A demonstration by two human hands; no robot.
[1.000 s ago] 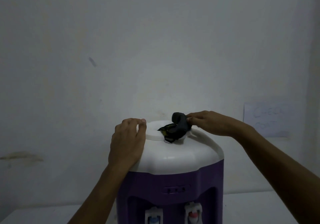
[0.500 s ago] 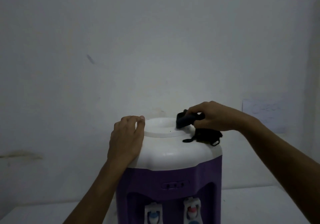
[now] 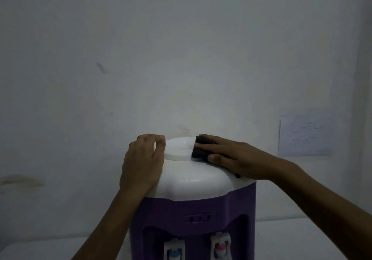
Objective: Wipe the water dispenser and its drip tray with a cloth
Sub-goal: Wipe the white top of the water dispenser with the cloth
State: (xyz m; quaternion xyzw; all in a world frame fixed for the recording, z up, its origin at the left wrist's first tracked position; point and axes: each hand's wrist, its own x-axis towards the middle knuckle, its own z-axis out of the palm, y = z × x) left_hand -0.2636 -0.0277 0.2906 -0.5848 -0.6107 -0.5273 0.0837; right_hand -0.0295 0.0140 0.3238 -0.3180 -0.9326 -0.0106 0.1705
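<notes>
**Wiping the top of the dispenser**

The water dispenser (image 3: 193,209) stands on a pale surface (image 3: 302,237) against the wall. The right hand (image 3: 237,159) lies flat, fingers (image 3: 209,142) straight and together, pressing a dark cloth (image 3: 199,149) onto the right edge of the raised white collar (image 3: 177,149), probably so the flat palm spreads pressure over the cloth. The left hand (image 3: 141,163) curls over the top's left shoulder, apparently to brace the body. The drip tray is out of view, judged not yet wiped
</notes>
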